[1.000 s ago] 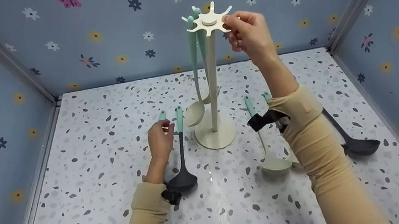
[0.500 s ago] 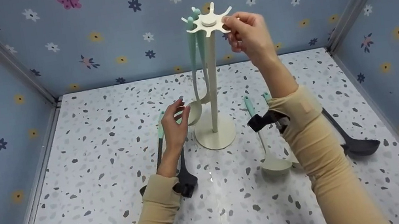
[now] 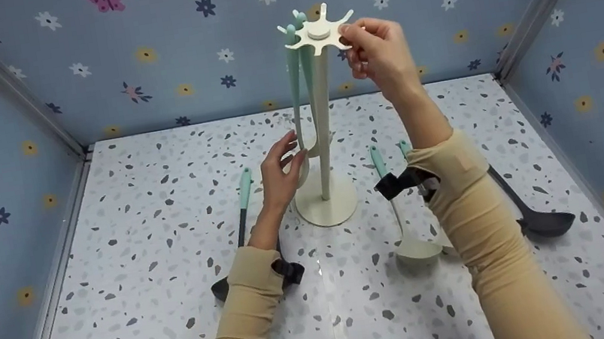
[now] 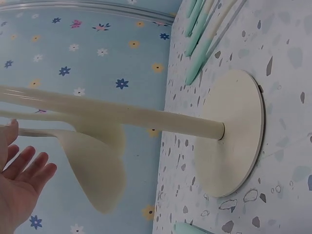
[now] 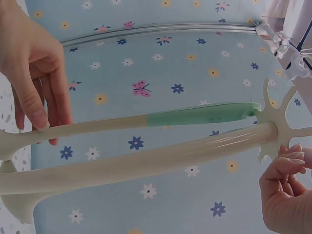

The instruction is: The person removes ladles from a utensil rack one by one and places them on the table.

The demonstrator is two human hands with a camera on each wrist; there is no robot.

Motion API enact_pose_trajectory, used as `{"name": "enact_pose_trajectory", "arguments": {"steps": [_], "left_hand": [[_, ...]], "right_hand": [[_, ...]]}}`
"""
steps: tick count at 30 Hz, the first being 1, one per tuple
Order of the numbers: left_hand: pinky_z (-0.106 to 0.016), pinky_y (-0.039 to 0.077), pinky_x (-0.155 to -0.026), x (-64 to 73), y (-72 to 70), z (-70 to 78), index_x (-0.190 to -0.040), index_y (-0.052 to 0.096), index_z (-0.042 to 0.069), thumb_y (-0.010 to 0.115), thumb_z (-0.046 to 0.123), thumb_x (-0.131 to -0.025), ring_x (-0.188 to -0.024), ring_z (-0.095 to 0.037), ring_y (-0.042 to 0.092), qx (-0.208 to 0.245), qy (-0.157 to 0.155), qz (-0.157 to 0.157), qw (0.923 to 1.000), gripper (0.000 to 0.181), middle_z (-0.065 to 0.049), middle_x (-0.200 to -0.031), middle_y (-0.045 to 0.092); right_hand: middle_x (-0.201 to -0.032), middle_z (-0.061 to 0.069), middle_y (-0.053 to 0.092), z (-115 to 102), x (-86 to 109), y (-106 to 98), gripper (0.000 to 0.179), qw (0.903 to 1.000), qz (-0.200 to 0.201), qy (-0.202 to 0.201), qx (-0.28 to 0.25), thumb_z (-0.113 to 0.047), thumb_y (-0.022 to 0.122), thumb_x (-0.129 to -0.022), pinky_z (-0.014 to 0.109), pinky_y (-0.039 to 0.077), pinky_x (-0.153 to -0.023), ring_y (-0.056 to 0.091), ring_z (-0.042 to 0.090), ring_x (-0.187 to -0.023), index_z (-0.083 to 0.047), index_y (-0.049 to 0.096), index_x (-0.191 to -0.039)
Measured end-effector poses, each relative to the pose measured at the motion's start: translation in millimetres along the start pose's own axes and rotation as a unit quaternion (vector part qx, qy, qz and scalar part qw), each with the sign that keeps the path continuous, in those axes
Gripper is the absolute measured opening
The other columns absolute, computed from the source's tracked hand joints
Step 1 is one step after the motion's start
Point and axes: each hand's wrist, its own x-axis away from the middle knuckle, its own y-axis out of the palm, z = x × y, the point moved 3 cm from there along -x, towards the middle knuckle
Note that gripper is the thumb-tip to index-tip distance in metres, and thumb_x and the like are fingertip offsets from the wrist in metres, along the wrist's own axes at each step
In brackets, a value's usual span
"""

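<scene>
A cream utensil stand [image 3: 325, 123] with a star-shaped hook top stands mid-table. My right hand [image 3: 383, 53] pinches one prong of that top between thumb and fingers. From the stand's left side hangs a cream ladle [image 4: 95, 170] with a mint handle, and a second mint-handled utensil [image 3: 307, 65] hangs close behind it. My left hand [image 3: 279, 176] is at the lower part of the ladle's shaft. In the right wrist view its thumb touches the shaft, while the loosely straight fingers reach past behind. The ladle's bowl is partly hidden by this hand in the head view.
Left of the stand lies a black utensil with a mint handle [image 3: 244, 189]; another black one is mostly under my left forearm. To the right lie a cream ladle [image 3: 418, 249], a black ladle [image 3: 549, 221] and other utensils partly under my right arm. Patterned walls enclose the table.
My left hand has moved right and away from me, from the black utensils on the table to the hanging ladle's shaft. My right hand keeps its pinch on the stand's top.
</scene>
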Motion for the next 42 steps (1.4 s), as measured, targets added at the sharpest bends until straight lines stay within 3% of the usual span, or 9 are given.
{"name": "enact_pose_trajectory", "arguments": {"steps": [5,8,23,37,42], "left_hand": [[-0.035,0.046,-0.085,-1.3,3.2,20.8,-0.115,0.049,-0.013,0.054,-0.006,-0.084,-0.099,-0.033,0.054,0.021,-0.009,-0.006,0.9997,0.032,-0.025,-0.105,0.055],[-0.035,0.046,-0.085,-1.7,4.5,24.3,-0.113,0.051,-0.013,0.053,-0.006,-0.085,-0.098,-0.033,0.055,0.024,-0.015,-0.006,0.9996,0.029,-0.026,-0.103,0.056],[-0.029,0.049,-0.077,-0.1,3.5,22.1,-0.106,0.054,-0.015,0.049,-0.007,-0.087,-0.089,-0.035,0.058,0.034,-0.009,0.014,0.9993,0.021,-0.027,-0.095,0.059],[-0.032,0.052,-0.072,1.7,-1.4,22.9,-0.102,0.056,-0.017,0.054,-0.010,-0.083,-0.083,-0.037,0.060,0.063,-0.015,0.037,0.9972,0.021,-0.029,-0.088,0.060],[-0.033,0.052,-0.071,1.2,-2.9,25.1,-0.101,0.056,-0.018,0.054,-0.011,-0.082,-0.081,-0.039,0.060,0.068,-0.001,0.041,0.9968,0.020,-0.030,-0.087,0.060]], "right_hand": [[-0.053,0.009,0.045,0,-0.1,0,0.020,1.0000,0.002,0.002,-0.002,-0.005,0.056,-0.086,0.020,0.028,-0.035,0.036,0.014,-0.041,0.005,0.056,-0.068],[-0.053,0.009,0.045,0,-0.2,0,0.020,1.0000,0.004,0.003,-0.004,-0.004,0.056,-0.085,0.020,0.028,-0.035,0.036,0.014,-0.041,0.005,0.055,-0.067],[-0.051,0.008,0.045,0,-0.4,1,0.021,0.9999,0.006,0.003,-0.010,-0.003,0.056,-0.085,0.019,0.027,-0.034,0.035,0.013,-0.039,0.005,0.055,-0.066],[-0.052,0.009,0.045,0,0.3,0,0.021,1.0000,0.007,-0.002,-0.003,-0.004,0.056,-0.086,0.020,0.028,-0.034,0.035,0.014,-0.040,0.004,0.056,-0.067],[-0.052,0.009,0.045,0,0.6,1,0.021,1.0000,0.008,-0.001,0.001,-0.004,0.056,-0.086,0.020,0.028,-0.035,0.036,0.014,-0.041,0.004,0.056,-0.066]]}}
